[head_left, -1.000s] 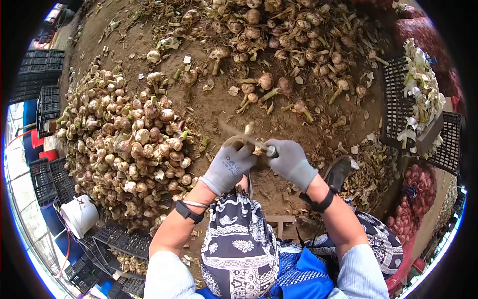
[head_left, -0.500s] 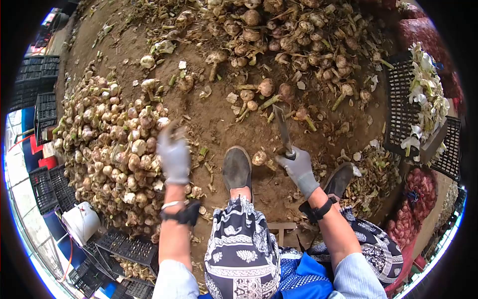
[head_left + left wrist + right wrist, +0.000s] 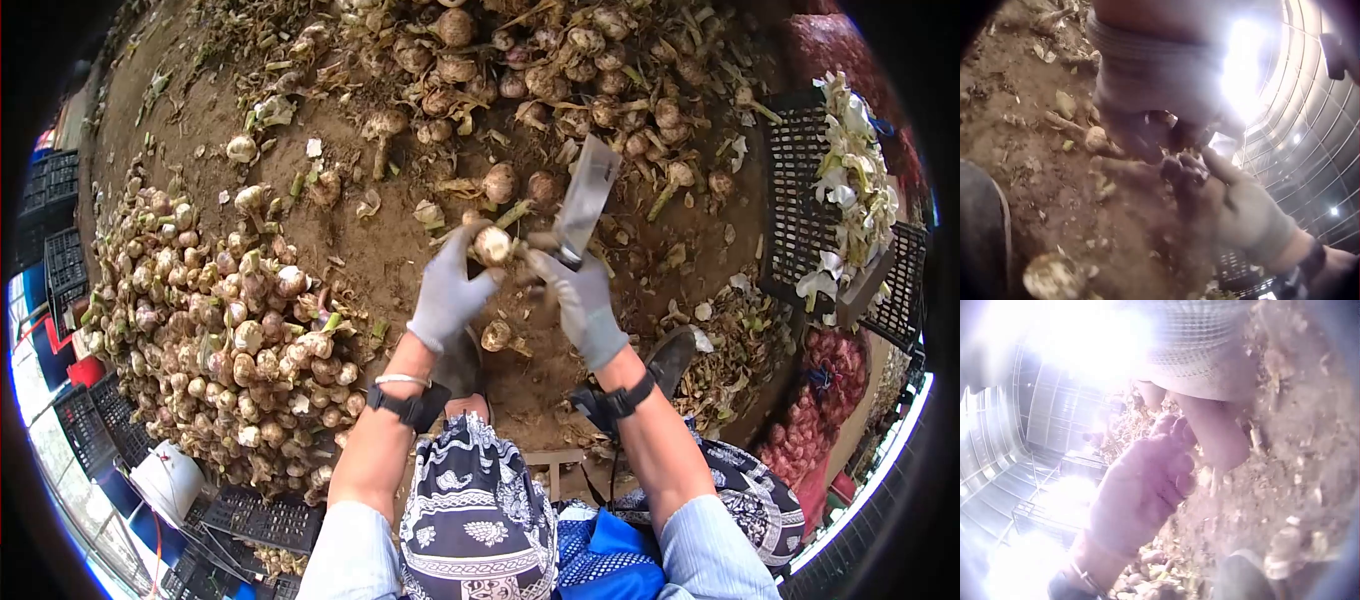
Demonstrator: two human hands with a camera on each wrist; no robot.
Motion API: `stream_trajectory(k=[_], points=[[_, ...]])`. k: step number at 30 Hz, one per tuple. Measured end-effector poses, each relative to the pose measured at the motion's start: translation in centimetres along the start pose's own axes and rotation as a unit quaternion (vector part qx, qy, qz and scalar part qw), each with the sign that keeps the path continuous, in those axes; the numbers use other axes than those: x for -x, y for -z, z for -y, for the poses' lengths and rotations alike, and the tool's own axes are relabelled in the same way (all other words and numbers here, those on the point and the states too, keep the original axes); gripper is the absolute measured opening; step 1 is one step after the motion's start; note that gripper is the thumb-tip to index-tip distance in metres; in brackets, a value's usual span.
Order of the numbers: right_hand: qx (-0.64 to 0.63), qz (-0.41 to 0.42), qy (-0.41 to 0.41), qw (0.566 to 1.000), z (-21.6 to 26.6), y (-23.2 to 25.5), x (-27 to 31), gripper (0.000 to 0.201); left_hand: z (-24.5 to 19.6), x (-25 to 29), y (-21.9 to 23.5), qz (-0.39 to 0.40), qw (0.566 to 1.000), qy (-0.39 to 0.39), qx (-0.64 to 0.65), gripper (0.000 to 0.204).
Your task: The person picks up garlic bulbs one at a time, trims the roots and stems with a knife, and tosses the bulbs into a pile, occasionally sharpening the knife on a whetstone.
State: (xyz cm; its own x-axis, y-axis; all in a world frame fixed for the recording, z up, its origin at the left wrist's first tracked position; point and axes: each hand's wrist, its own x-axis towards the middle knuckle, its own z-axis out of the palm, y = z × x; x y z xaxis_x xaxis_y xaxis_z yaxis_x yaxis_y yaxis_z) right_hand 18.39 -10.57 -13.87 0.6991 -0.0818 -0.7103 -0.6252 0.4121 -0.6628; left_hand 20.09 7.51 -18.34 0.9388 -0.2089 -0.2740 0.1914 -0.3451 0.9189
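Note:
In the head view my gloved left hand (image 3: 448, 298) grips a garlic bulb (image 3: 492, 246), its pale cut-looking face turned up. My gloved right hand (image 3: 582, 305) holds a knife (image 3: 588, 195) by its handle, the broad blade pointing up and away. The right fingertips are close beside the bulb, at its stem side. Another garlic bulb with a short stem (image 3: 496, 336) lies on the soil below the hands. Both wrist views show the two gloves (image 3: 1250, 215) close together; glare washes out the right wrist view, where the left glove (image 3: 1141, 487) appears.
A large heap of garlic bulbs (image 3: 240, 340) spreads at left. Garlic with long stems (image 3: 540, 70) is piled ahead. Black crates (image 3: 795, 200), one topped with pale skins (image 3: 845, 190), stand at right, above a red net sack (image 3: 820, 390). A shoe (image 3: 672, 360) is near the right hand.
My left hand went from beside the right hand to over the left heap, then back to the middle, now with a garlic bulb. The right hand, still holding the knife, moved up towards it.

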Motion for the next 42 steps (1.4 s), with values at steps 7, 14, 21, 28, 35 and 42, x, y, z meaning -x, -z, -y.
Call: stream_trajectory(k=[7, 14, 21, 28, 35, 42], points=[[0.389, 0.072, 0.227, 0.890, -0.5, -1.0, 0.7, 0.030, -2.1, 4.1, 1.4, -0.037, 0.963, 0.103, 0.246, 0.060], [0.399, -0.048, 0.305, 0.864, -1.0, 2.5, 3.1, 0.026, -3.3, 8.6, 12.4, -0.346, 0.936, 0.047, 0.043, 0.020], [0.274, -0.108, 0.167, 0.941, -2.2, 5.6, 1.8, 0.027, -2.2, 10.6, 19.1, -0.496, 0.856, 0.113, 0.091, 0.038], [0.270, -0.072, 0.139, 0.950, -2.2, 4.7, 1.1, 0.031, 1.9, -7.5, -2.4, -0.051, 0.963, -0.040, -0.262, 0.074], [0.039, -0.052, 0.074, 0.995, 0.3, 3.3, -1.9, 0.034, -2.0, -6.7, -1.1, 0.066, 0.993, 0.022, -0.092, 0.078], [-0.047, 0.044, 0.113, 0.991, -1.6, -0.5, -1.9, 0.033, -2.7, 1.0, -1.6, -0.012, 0.930, 0.140, 0.340, 0.067]])
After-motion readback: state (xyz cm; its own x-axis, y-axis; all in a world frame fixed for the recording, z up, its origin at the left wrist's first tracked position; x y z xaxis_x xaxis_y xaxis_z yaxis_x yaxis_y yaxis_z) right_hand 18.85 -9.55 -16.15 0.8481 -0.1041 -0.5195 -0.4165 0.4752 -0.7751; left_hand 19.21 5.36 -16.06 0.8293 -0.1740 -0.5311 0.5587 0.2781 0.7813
